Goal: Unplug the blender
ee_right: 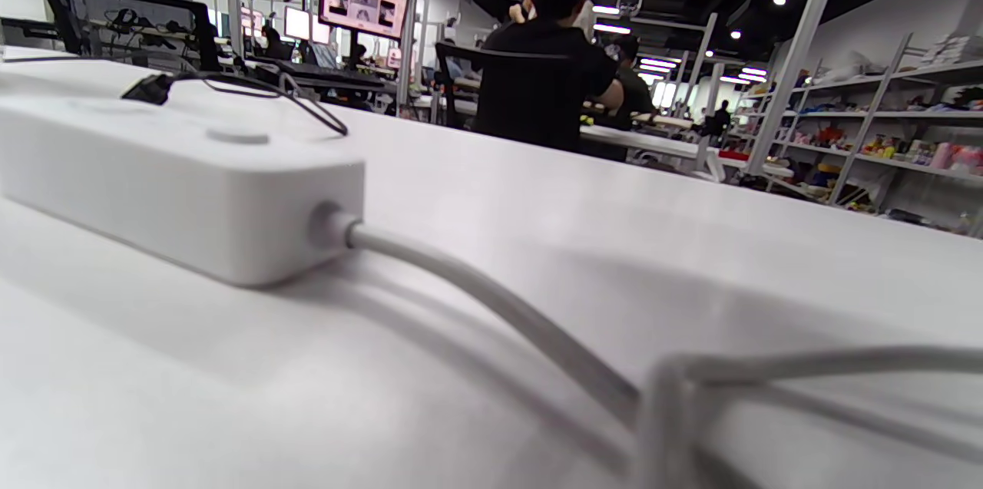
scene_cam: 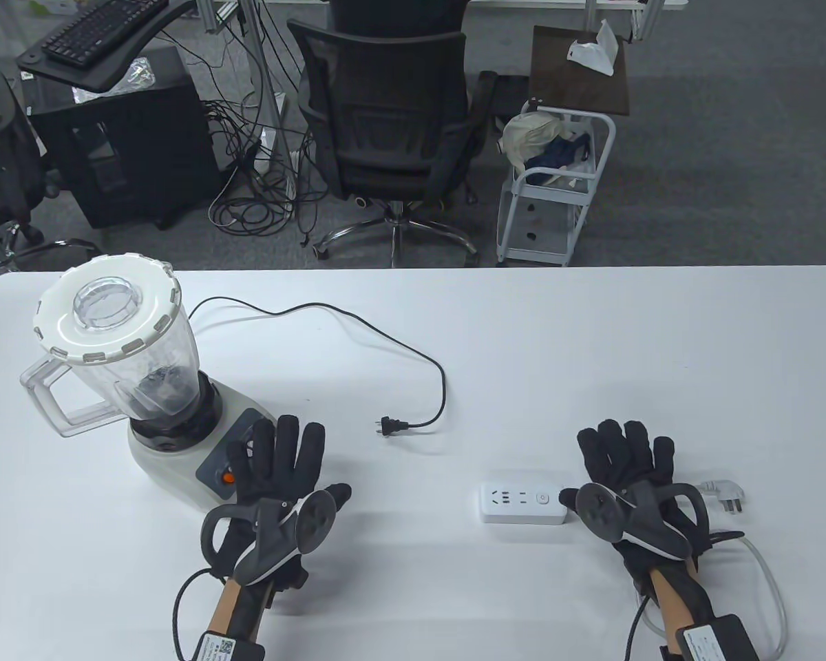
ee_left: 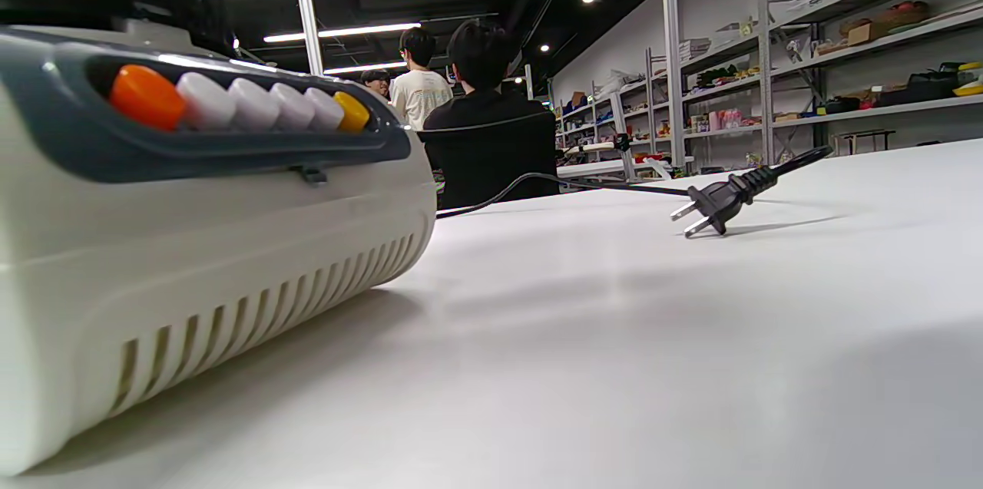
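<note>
Left hand [scene_cam: 282,475] flat, splayed, empty — right hand [scene_cam: 626,471] likewise; plug [scene_cam: 391,426] loose on table.

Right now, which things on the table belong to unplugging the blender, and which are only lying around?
For the job:
blender
black plug, lying free
power strip
left hand
right hand

Only lying around:
white plug of the strip's own cable
office chair
white cart

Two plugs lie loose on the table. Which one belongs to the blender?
The black two-pin plug, lying between the hands; its black cord loops back to the blender. The white plug beside the right hand belongs to the power strip.
</note>
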